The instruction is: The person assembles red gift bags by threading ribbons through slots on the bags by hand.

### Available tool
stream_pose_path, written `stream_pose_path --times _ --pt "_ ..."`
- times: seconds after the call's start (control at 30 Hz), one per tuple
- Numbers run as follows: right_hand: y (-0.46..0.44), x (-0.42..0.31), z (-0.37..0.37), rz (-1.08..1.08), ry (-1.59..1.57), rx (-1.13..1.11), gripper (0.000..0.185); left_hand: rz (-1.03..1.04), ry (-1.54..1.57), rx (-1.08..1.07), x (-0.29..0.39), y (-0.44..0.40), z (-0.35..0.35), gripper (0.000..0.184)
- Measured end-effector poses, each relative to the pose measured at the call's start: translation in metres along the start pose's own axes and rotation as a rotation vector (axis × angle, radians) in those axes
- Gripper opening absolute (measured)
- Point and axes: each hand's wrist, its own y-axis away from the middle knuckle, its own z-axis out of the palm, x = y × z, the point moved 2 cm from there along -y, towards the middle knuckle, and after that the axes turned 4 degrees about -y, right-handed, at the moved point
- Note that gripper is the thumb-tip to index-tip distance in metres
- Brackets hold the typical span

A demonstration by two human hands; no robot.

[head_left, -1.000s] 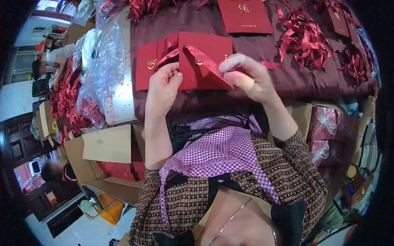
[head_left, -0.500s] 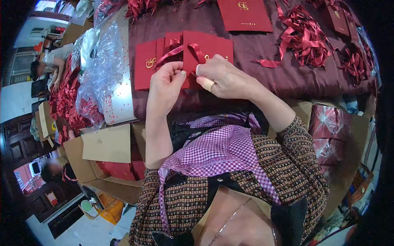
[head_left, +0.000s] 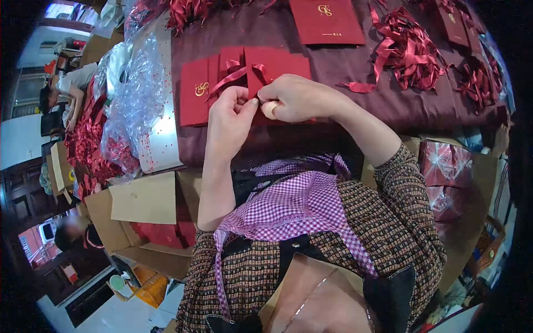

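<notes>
One ribbon (head_left: 259, 69), on red folder (head_left: 288, 58), pinched by L hand (head_left: 230, 115) & R hand (head_left: 294, 99); prob. unfinished; loose ribbons (head_left: 408, 55) remain on worktop (head_left: 330, 64).

Single head camera, facing forward and down, from close above the fingers (head_left: 270, 89).
The wide, round-edged view puts them slightly above its middle, with the table (head_left: 244, 28) stretching beyond them, the wearer's apron (head_left: 288, 208) and chest (head_left: 319, 302) nearer than them, and floor (head_left: 102, 319) far to their left.
</notes>
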Motion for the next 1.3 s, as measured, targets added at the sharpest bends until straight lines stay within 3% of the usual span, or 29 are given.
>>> stream_pose_path --times 0.43,0.73,0.93,0.97,1.0,1.03,1.07,1.13,1.17,1.2,1.23,1.3 --pt "0.013 0.01 0.014 0.038 0.028 0.21 0.017 -0.046 0.249 -0.005 -0.003 0.001 -0.002 0.021" --pt "0.012 0.008 0.016 0.0 0.037 0.309 0.014 -0.012 0.182 -0.023 0.0 0.006 -0.004 0.023" --pt "0.011 -0.013 0.019 -0.143 0.425 0.441 0.01 0.065 0.046 0.047 0.003 0.007 -0.001 0.022" --pt "0.009 -0.017 0.019 -0.093 0.541 0.367 0.017 0.076 -0.197 0.063 0.01 0.01 -0.004 0.021" --pt "0.01 -0.016 0.023 -0.137 0.609 0.437 0.019 0.197 -0.185 0.119 0.015 0.012 0.0 0.021" --pt "0.01 -0.016 0.024 -0.19 0.634 0.436 0.018 0.219 -0.189 0.109 0.015 0.013 0.002 0.02" --pt "0.013 -0.022 0.022 -0.224 0.745 0.297 0.019 0.224 -0.189 0.104 0.017 0.014 0.002 0.02" --pt "0.017 -0.024 0.024 -0.246 0.82 0.373 0.017 0.214 -0.097 0.094 0.012 0.013 0.003 0.018" --pt "0.015 -0.021 0.025 -0.224 0.766 0.362 0.017 0.289 -0.175 0.14 0.016 0.011 0.006 0.016" --pt "0.018 -0.021 0.025 -0.202 0.79 0.366 0.016 0.229 -0.194 0.142 0.014 0.009 0.008 0.014" --pt "0.016 -0.009 0.028 -0.226 0.61 0.438 0.015 0.271 -0.142 0.164 0.01 0.008 0.012 0.014" --pt "0.019 -0.01 0.014 -0.017 0.327 0.373 0.014 0.239 -0.079 0.176 0.01 0.01 0.016 0.013"
